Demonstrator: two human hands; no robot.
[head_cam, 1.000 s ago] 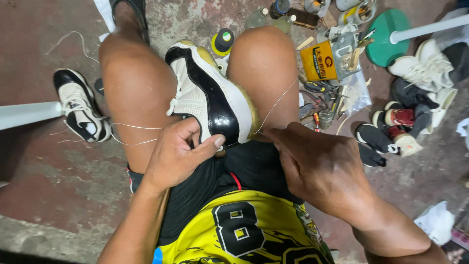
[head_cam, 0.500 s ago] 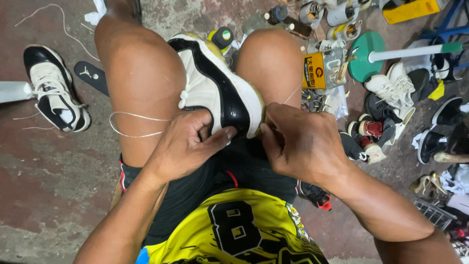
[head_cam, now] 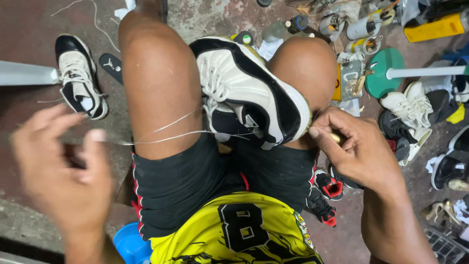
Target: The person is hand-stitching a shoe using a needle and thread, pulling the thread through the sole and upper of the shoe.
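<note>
While knees clamp shoe (head_cam: 249,93), L hand (head_cam: 63,171) pinches thread (head_cam: 161,138) taut; R hand (head_cam: 359,151) grips tool at heel.

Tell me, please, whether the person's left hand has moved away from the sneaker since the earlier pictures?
Yes. The left hand has swung out past the left thigh, drawing white thread taut from the sneaker clamped between the knees.
</note>
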